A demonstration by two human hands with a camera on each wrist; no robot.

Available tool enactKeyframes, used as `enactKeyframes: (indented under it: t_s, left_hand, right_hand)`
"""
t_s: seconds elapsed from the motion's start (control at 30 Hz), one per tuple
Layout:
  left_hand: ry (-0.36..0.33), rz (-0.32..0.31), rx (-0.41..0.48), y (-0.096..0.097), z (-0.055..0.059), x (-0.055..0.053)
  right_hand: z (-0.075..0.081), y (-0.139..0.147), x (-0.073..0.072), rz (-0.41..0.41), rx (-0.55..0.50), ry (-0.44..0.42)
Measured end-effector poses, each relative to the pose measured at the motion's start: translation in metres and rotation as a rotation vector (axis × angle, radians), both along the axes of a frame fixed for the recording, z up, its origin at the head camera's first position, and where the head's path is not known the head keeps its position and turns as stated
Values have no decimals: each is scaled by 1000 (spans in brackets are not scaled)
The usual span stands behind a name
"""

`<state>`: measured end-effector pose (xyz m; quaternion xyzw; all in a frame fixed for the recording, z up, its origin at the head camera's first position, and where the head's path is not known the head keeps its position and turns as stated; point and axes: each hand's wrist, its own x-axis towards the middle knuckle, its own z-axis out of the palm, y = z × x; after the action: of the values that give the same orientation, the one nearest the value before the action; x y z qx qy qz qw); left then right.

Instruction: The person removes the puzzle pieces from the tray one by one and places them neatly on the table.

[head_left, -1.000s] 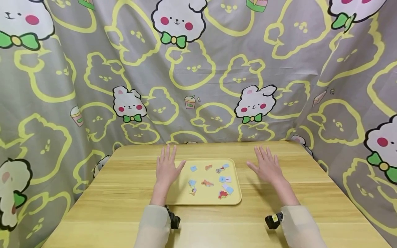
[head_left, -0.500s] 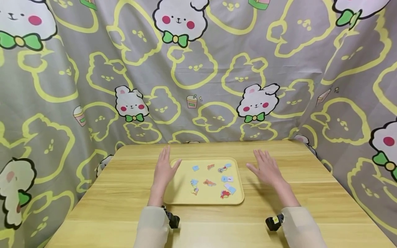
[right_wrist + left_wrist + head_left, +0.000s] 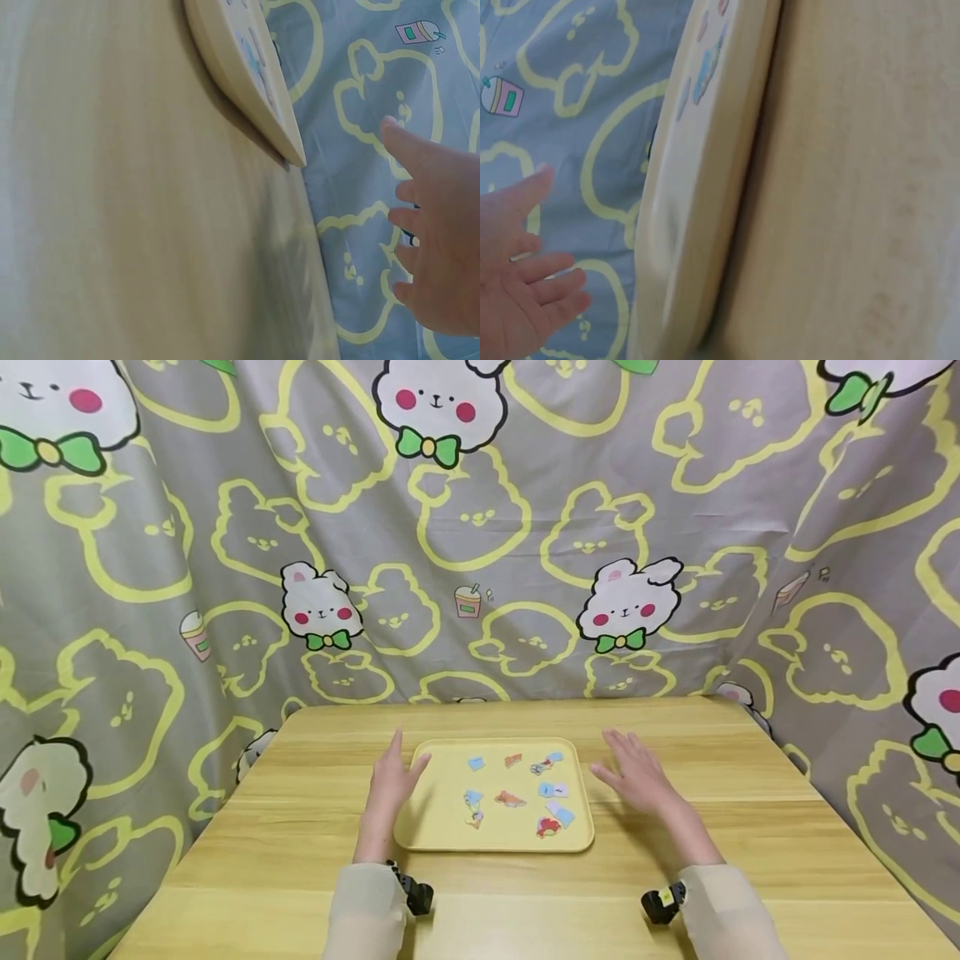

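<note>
A pale yellow tray lies on the wooden table, with several small flat printed pieces spread over it. Among them are an orange piece near the middle, a red piece at the lower right and a blue piece toward the back. My left hand is at the tray's left edge, thumb apart and palm turned inward, holding nothing. On the other side, my right hand hovers over the table just right of the tray, its fingers extended and thumb toward the tray. It too holds nothing.
The wooden table runs back to a grey curtain printed with yellow outlines and white cartoon animals, which also hangs at both sides. Small black cameras sit on the wrists, below light sleeves.
Both hands have come slightly down and turned from palms facing down to more edge-on, the left palm now toward the tray. The tray and its pieces lie as before; the head view has shifted slightly.
</note>
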<state>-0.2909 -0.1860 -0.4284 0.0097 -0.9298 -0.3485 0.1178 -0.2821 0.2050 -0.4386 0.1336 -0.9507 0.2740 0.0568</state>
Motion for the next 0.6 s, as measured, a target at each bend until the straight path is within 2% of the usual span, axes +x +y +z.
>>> enactKeyframes:
  t_s: [0.37, 0.6]
  left_hand:
    - [-132, 14, -43, -7, -13, -1]
    - [-137, 14, -62, -10, -19, -1]
  right_hand:
    - [-11, -5, 3, 101, -24, -3]
    - [-16, -10, 3, 141, -29, -23]
